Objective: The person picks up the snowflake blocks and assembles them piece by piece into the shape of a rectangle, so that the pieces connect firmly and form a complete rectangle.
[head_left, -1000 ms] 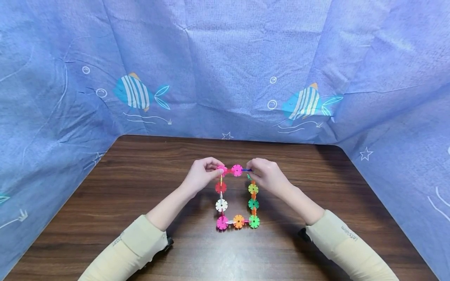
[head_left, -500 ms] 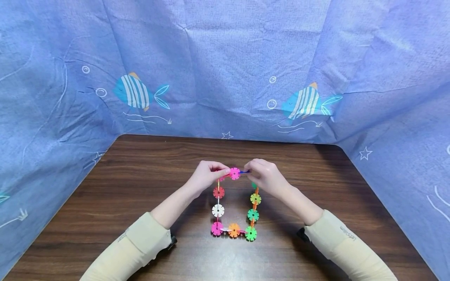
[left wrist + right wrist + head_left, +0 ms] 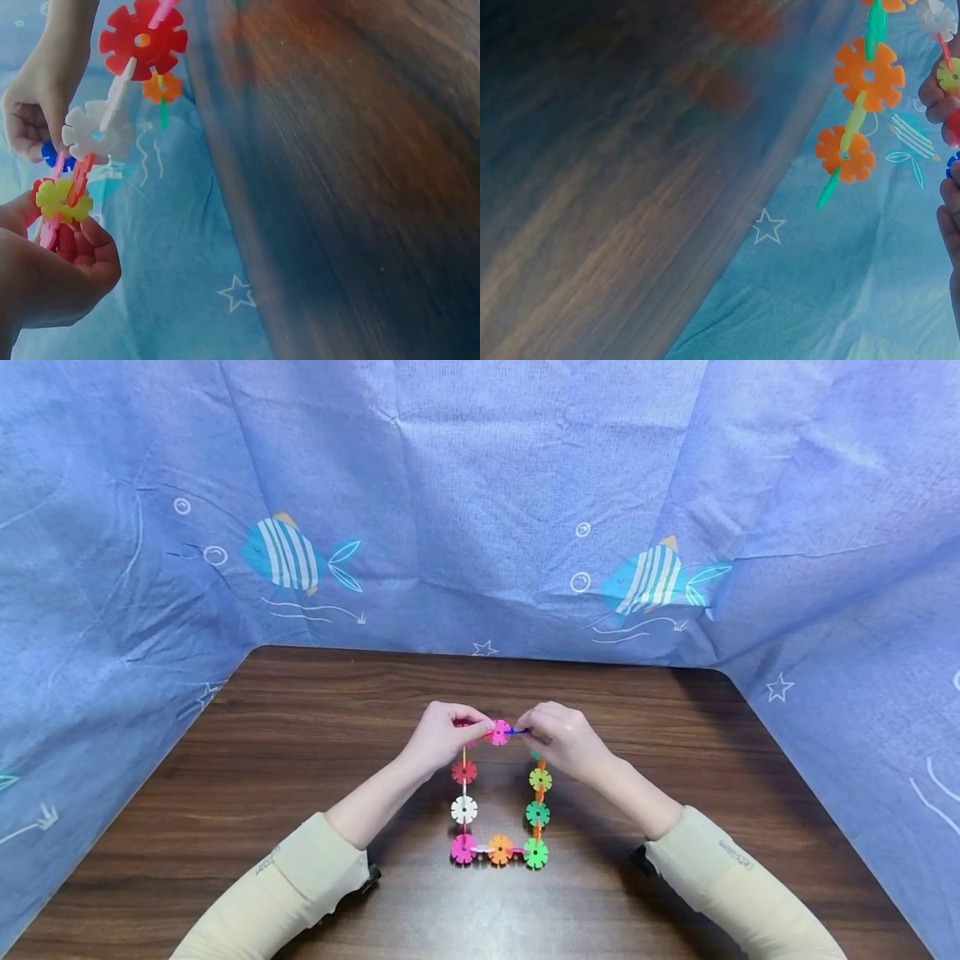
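Observation:
Interlocking snowflake discs form a roughly rectangular chain, tilted off the table. At its top left corner my left hand (image 3: pixel 442 737) pinches the discs beside a pink disc (image 3: pixel 498 732); a yellow disc (image 3: pixel 65 200) shows by those fingers in the left wrist view. Between thumb and fingers, my right hand (image 3: pixel 560 735) holds a blue disc (image 3: pixel 516 732) against the pink one; whether their slots interlock I cannot tell. The right side ends in a green disc (image 3: pixel 829 187), apart from the blue one in the right wrist view. My right fingers partly hide the blue disc.
Orange (image 3: pixel 500 850), bright green (image 3: pixel 536 853) and magenta (image 3: pixel 463 849) discs make up the chain's near side, low over the brown wooden table (image 3: pixel 315 710). A blue fish-patterned cloth (image 3: pixel 480 527) hangs behind the table and at both sides.
The left fingers have shifted right, closer to the pink disc. The blue disc has come nearer to it. The chain's near side has moved towards me, while its right side swung out and back slightly.

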`<state>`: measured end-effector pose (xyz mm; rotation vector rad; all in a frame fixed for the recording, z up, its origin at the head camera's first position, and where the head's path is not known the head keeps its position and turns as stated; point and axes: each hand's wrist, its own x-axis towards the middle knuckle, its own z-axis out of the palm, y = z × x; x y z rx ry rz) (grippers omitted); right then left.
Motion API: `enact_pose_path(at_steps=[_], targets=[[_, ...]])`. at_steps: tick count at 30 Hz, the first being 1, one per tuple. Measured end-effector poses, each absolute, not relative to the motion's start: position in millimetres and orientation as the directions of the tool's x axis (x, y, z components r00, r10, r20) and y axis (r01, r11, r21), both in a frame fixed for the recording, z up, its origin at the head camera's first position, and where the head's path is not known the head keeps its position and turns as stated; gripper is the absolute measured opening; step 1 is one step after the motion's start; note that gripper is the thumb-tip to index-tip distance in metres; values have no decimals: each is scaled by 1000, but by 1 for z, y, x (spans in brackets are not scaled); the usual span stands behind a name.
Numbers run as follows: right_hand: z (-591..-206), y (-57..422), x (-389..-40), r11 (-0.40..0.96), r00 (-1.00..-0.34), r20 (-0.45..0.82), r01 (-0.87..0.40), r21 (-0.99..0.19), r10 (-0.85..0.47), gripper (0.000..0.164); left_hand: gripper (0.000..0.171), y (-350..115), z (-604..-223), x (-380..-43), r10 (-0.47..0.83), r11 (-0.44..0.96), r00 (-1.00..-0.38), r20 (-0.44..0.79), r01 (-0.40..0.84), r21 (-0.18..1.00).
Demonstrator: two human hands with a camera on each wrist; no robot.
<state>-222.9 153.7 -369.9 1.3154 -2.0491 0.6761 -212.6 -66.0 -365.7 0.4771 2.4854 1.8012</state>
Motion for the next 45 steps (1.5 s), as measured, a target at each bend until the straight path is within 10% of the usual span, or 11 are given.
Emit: enact_pose_path(at_steps=[15, 35, 45], targets=[[-375, 154, -223, 393, -382, 673, -908, -146, -633, 26, 11, -67, -369, -210, 254, 311, -957, 137, 215, 926], [-385, 192, -234, 638, -762, 296, -645, -420, -576, 27, 11, -71, -374, -216, 258, 291, -956, 139, 214, 933], [-393, 197, -238, 665, -817, 211, -564, -490, -537, 22, 12, -71, -374, -217, 256, 271, -956, 144, 214, 938]])
